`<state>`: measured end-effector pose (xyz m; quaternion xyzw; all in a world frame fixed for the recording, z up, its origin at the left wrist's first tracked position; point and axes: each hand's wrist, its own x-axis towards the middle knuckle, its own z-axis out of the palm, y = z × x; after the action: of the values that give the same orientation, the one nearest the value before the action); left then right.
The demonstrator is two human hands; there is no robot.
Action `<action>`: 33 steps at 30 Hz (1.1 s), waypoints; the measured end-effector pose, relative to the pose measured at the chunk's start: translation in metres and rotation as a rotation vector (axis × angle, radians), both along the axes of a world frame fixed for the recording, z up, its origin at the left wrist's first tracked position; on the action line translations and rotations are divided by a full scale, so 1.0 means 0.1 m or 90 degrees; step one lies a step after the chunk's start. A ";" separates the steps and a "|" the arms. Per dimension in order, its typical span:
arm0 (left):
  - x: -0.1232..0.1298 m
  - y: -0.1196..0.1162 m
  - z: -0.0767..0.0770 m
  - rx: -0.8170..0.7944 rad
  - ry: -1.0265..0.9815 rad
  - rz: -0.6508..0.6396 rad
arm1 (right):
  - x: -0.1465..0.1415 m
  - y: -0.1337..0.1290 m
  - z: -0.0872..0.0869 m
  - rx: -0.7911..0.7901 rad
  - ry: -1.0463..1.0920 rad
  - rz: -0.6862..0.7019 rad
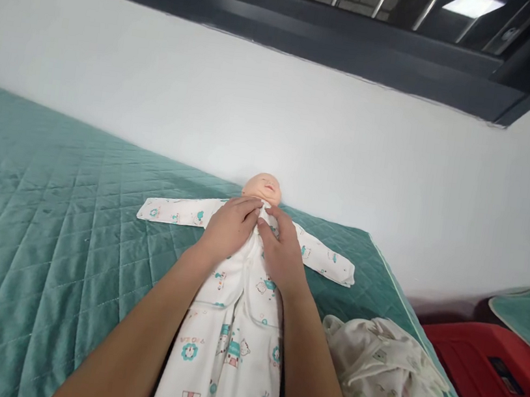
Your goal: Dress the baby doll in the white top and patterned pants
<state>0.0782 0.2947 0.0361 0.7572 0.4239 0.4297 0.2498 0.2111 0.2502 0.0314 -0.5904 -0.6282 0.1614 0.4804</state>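
A baby doll (266, 189) lies on its back, its head by the wall, dressed in a white baby shirt (273, 290) with a teal and pink cartoon print. Both sleeves stretch out sideways. Matching white pants (237, 378) run down toward me below the shirt's hem. At the neckline, my left hand (236, 224) is closed on one front edge of the shirt, fingertips near the collar. Facing it, my right hand (283, 244) pinches the other edge with thumb and forefinger. The fastening between my fingertips is too small to make out. Lower down, the front edges part slightly.
A green quilted cover (65, 249) lies under the doll, its edge running down on the right. Near that edge lies a crumpled white printed cloth (383, 373). Beyond it stands a red object (477, 373) with a dark label. A white wall (201, 91) rises behind, below a barred window.
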 end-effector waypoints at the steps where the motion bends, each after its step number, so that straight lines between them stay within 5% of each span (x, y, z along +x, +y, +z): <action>1: 0.00 0.00 0.01 -0.002 0.001 0.000 | 0.00 0.00 0.00 0.003 -0.008 0.008; 33: 0.00 -0.03 0.04 -0.115 -0.075 0.040 | -0.04 0.00 0.00 -0.018 -0.188 -0.007</action>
<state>0.0779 0.2922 0.0399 0.6912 0.4688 0.4413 0.3282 0.2071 0.2506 0.0315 -0.6178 -0.6865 0.0788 0.3753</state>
